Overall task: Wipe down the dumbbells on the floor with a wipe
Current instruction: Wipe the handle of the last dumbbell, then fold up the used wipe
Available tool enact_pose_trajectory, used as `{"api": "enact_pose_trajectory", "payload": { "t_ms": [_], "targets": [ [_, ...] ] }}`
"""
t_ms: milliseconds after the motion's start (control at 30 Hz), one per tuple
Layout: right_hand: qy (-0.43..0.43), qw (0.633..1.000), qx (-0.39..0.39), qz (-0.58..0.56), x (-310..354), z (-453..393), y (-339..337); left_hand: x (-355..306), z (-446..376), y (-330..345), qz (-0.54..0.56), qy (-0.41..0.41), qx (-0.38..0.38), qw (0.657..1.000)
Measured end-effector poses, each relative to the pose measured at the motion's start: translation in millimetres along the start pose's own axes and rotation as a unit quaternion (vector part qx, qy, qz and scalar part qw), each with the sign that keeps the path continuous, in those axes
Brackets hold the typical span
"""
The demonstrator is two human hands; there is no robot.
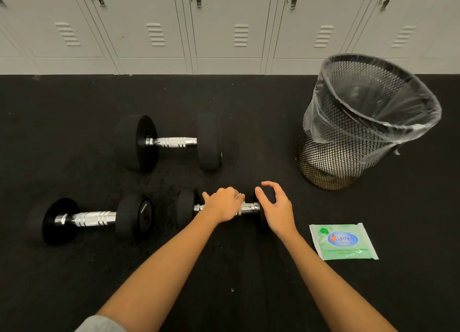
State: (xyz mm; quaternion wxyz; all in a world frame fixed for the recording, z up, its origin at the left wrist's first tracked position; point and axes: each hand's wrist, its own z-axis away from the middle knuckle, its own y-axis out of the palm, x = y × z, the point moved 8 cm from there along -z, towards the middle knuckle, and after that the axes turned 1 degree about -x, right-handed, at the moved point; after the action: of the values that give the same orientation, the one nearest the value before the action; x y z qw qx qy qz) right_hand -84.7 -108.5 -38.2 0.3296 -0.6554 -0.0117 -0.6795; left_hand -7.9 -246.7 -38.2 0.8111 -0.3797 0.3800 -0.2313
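Three black dumbbells with chrome handles lie on the black floor. One dumbbell (169, 142) lies farther off, a second dumbbell (94, 219) lies near on the left, and a third dumbbell (250, 208) is under my hands. My left hand (222, 204) is curled round the third dumbbell's handle, and slivers of a white wipe (239, 195) show at its fingers. Loosely spread, my right hand (275, 207) sits over that dumbbell's right head with its fingers curved. I cannot tell whether it touches the head.
A green pack of wipes (343, 242) lies flat on the floor to the right of my right hand. A black mesh bin (358, 142) with a clear liner stands at the back right. Grey lockers (224, 32) line the far wall.
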Motion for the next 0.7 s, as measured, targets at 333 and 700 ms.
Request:
{"api": "enact_pose_trajectory", "payload": {
  "t_ms": [333, 700],
  "targets": [
    [0.010, 0.994, 0.029, 0.101, 7, -3, -4, -11, 2, -23, 0.181, 0.045, -0.026, 0.982],
    [-0.082, 0.996, -0.010, -0.017, 93, -17, -30, -48, 25, -93, 0.290, 0.136, -0.196, 0.927]
  ]
}}
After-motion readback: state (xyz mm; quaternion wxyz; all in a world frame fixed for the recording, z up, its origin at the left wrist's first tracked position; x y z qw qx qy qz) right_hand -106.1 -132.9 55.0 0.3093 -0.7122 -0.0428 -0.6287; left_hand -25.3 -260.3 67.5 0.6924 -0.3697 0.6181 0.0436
